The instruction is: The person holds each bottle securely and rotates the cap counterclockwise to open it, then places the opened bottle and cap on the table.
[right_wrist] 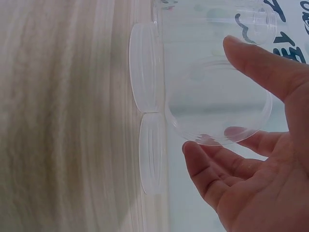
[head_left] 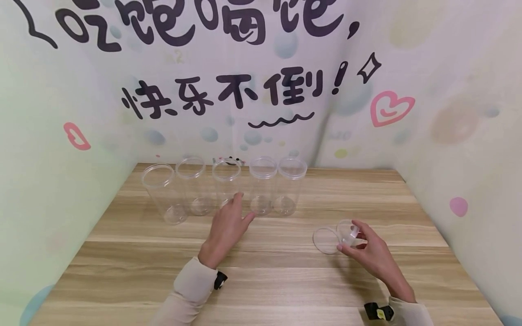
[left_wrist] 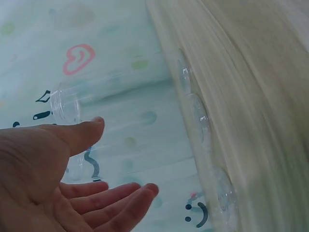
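Note:
Several clear plastic jars stand upright in a row at the back left. My left hand (head_left: pixel 226 233) reaches towards the middle jar (head_left: pixel 227 172), its fingertips overlapping the lower part of that jar in the head view. In the left wrist view its thumb and fingers (left_wrist: pixel 120 212) are spread apart, with nothing between them. On the right, my right hand (head_left: pixel 373 253) pinches a clear round lid (right_wrist: pixel 219 104) between thumb and fingers, tilted up on edge. Beside it, two more lids lie flat on the table: one lid (right_wrist: pixel 144 67) and another lid (right_wrist: pixel 152 154), edges meeting.
The wood-grain table (head_left: pixel 285 290) meets a printed backdrop (head_left: pixel 244 136) right behind the jars. Left of the middle jar stand two jars, the outermost jar (head_left: pixel 159 176) leaning outward in view; right of it are two others, including the rightmost jar (head_left: pixel 292 170).

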`<state>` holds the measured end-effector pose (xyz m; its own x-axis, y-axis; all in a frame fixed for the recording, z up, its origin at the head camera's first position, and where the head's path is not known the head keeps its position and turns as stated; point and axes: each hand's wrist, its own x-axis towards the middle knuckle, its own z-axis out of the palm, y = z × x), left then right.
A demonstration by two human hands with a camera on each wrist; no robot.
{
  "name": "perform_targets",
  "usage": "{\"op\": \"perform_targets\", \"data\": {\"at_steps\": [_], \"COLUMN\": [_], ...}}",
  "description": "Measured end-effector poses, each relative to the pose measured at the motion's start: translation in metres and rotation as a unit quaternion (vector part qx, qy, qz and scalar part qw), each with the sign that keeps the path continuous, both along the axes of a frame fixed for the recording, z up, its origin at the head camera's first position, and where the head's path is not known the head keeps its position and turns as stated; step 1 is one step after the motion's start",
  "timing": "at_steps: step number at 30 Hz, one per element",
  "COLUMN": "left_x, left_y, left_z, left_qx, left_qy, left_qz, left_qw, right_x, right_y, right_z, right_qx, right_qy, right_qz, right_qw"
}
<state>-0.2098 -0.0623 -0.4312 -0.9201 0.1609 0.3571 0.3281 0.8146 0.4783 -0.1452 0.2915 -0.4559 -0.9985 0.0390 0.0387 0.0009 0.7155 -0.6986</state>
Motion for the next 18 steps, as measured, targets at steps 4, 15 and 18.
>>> {"op": "perform_targets", "data": {"at_steps": [4, 15, 18], "left_x": [-0.003, -0.014, -0.017], "left_y": [0.004, 0.016, 0.020], "left_z": [0.000, -0.004, -0.005], "left_qx": [0.052, 0.150, 0.162], "left_qy": [-0.031, -0.082, -0.088], "left_qz": [0.001, 0.001, 0.002], "left_qw": [0.9982, 0.9853, 0.9828], "right_x": [0.000, 0.004, 0.004], "right_y": [0.000, 0.005, 0.006], "right_z": [0.000, -0.002, -0.003], "right_qx": [-0.002, -0.011, -0.013], "right_qy": [0.002, -0.003, -0.009], "right_qz": [0.000, -0.007, -0.008], "right_qw": [1.0000, 0.9999, 0.9998]}}
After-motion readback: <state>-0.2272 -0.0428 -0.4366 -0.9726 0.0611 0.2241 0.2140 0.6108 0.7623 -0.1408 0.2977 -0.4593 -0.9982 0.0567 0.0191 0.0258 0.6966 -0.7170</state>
